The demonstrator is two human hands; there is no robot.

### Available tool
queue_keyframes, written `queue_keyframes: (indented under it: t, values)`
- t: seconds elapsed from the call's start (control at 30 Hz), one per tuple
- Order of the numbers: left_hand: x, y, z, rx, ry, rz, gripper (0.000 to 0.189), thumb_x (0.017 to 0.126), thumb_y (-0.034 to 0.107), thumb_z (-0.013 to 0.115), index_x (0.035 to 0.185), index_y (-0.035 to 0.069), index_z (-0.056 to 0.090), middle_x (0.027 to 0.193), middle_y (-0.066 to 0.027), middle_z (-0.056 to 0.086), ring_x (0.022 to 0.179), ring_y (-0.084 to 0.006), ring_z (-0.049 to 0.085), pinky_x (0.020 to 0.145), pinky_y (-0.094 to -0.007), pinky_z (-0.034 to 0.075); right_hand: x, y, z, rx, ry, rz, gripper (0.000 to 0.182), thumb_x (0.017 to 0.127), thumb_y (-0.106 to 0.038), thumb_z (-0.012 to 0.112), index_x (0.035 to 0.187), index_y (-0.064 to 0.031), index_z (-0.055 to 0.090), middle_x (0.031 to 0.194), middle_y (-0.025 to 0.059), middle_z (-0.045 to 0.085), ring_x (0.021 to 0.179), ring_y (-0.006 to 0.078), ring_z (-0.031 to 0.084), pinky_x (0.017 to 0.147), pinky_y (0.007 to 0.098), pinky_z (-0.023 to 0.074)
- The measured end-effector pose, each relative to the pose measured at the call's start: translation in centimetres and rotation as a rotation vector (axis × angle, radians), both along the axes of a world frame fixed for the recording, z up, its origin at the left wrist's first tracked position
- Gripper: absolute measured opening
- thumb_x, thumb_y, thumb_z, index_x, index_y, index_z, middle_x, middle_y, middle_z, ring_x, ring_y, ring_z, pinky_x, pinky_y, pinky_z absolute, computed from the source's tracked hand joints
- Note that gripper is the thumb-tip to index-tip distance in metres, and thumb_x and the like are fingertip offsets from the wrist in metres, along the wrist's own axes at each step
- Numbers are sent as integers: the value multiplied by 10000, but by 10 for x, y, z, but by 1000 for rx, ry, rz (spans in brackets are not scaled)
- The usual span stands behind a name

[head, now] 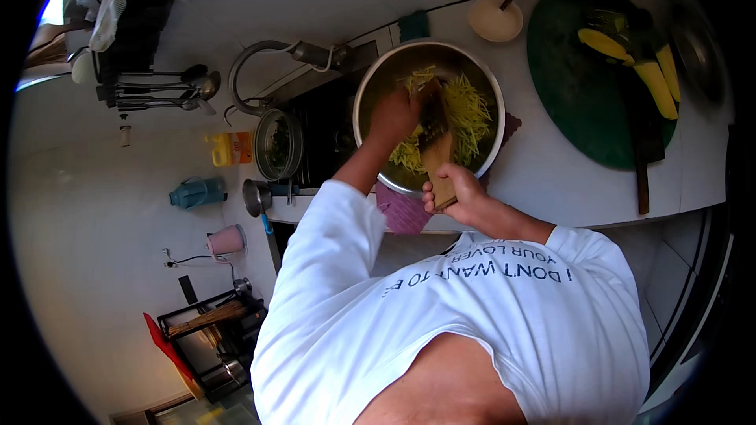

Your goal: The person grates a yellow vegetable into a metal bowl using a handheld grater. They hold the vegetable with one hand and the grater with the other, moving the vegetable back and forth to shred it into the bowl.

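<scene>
A wide metal bowl point(499, 124) before me holds heaps of yellow-green vegetable shreds point(466, 124). A wooden hand grater point(438, 156) slants down into it, its darker shredding part in shadow. My right hand point(463, 192) grips the grater's handle over the bowl's near rim. Inside the bowl, my left hand point(397, 115) bends its fingers against the grater's upper left side. Whatever may lie under those fingers is hidden. Shreds lie on both sides of the grater. A purple cloth point(404, 209) shows from beneath the bowl's near side.
On the right, a round green cutting board point(567, 71) bears yellow squash pieces point(655, 88) and a cleaver point(642, 159). A pale bowl point(495, 26) with a dark-handled utensil stands at the back. Left are a curved faucet point(236, 77), a covered glass dish point(279, 144) and a small saucepan point(256, 198).
</scene>
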State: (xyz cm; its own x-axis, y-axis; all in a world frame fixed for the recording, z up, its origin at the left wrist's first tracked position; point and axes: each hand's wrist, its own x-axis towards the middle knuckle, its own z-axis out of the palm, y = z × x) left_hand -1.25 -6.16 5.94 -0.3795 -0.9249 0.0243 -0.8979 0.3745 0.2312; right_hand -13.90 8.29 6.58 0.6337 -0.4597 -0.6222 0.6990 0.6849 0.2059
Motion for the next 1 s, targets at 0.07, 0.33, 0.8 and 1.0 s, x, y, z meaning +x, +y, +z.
queue_keyframes:
  t: [0.07, 0.33, 0.8, 1.0]
  values:
    - [-11, 32, 48, 217, -35, -1, 257, 837, 263, 392, 882, 34, 500, 735, -235, 580, 704, -417, 559, 639, -500, 441, 1, -2, -5, 21, 13, -11, 201, 764, -167, 458, 915, -55, 389, 737, 124, 475, 605, 218, 468, 509, 344, 420]
    - [-26, 4, 6, 287, -169, 83, 292, 835, 277, 396, 941, 36, 522, 809, -230, 590, 768, -392, 568, 675, -472, 451, -5, 10, -11, 76, -63, -17, 246, 768, -162, 448, 974, -53, 370, 738, 130, 485, 610, 228, 478, 517, 358, 424]
    - [50, 22, -15, 829, 1235, 769, 364, 868, 303, 458, 1080, 7, 477, 905, -84, 553, 836, -211, 551, 691, -307, 474, -11, 3, -3, -160, 109, 66, 218, 773, -166, 445, 952, -62, 377, 732, 109, 496, 599, 217, 500, 512, 355, 456]
    - [24, 58, -30, 245, 692, 504, 366, 868, 301, 456, 1000, -31, 537, 977, -199, 564, 900, -293, 551, 827, -348, 405, -3, 4, -6, -133, 125, 112, 217, 767, -171, 452, 951, -82, 379, 729, 100, 498, 601, 212, 503, 511, 351, 454]
